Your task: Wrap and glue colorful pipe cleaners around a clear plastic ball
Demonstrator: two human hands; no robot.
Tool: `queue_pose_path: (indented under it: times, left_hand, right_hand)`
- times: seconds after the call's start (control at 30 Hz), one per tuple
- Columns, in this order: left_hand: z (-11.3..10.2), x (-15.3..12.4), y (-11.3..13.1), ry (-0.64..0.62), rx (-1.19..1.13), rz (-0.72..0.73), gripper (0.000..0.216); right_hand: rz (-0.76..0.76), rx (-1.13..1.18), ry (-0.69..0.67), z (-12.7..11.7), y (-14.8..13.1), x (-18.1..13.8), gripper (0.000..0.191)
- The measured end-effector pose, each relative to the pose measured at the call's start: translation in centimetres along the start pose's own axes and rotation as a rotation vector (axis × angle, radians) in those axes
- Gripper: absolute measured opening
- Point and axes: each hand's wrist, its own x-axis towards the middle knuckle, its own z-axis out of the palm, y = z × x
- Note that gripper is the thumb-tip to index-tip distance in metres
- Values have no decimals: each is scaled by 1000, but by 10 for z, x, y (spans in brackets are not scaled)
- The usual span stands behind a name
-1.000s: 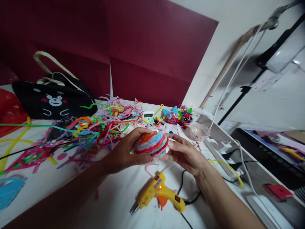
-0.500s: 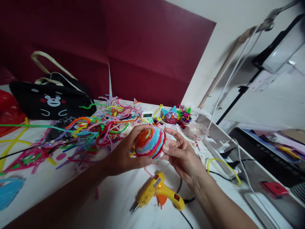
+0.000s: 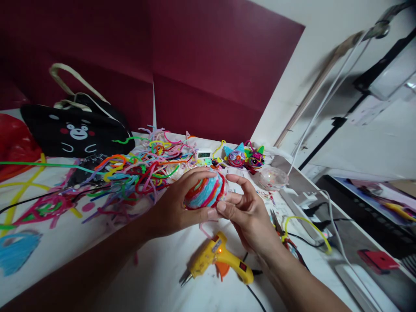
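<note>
Between my hands is a round ball covered in bands of orange, blue, pink and red pipe cleaner (image 3: 206, 193). My left hand (image 3: 182, 201) wraps around its left side, thumb along the bottom and fingers over the top. On the other side, my right hand (image 3: 245, 208) pinches the ball's right edge between thumb and fingers. Below them a yellow hot glue gun (image 3: 216, 258) lies on the white table, its metal nozzle pointing down and left and a small orange light lit. The ball's far side is hidden.
Tangled pipe cleaners (image 3: 143, 169) cover the back left, before a black bag (image 3: 78, 134). Two finished-looking animal heads (image 3: 245, 156) and a clear plastic bowl (image 3: 273, 178) stand at the back right. Pliers (image 3: 277, 223), a yellow pipe cleaner (image 3: 308, 221) and cables lie right.
The ball has turned in my hands, so less of its orange end shows. My left thumb has shifted right along its bottom, close to my right thumb. The view has moved slightly left.
</note>
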Motion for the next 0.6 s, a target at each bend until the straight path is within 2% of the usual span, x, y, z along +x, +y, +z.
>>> queue_pose_path:
  times: [0.13, 0.27, 0.5, 0.6]
  left_hand:
    - [4, -1, -2, -4, -1, 16, 59]
    - [7, -1, -5, 32, -29, 16, 56]
    - [10, 1, -1, 39, -57, -134, 51]
    - [9, 2, 1, 56, -64, -144, 50]
  right_hand:
    - [-53, -17, 30, 1, 1, -1, 60]
    - [-12, 8, 52, 4, 2, -1, 62]
    - [44, 13, 4, 3, 2, -4, 55]
    - [50, -96, -35, -8, -1, -8, 51]
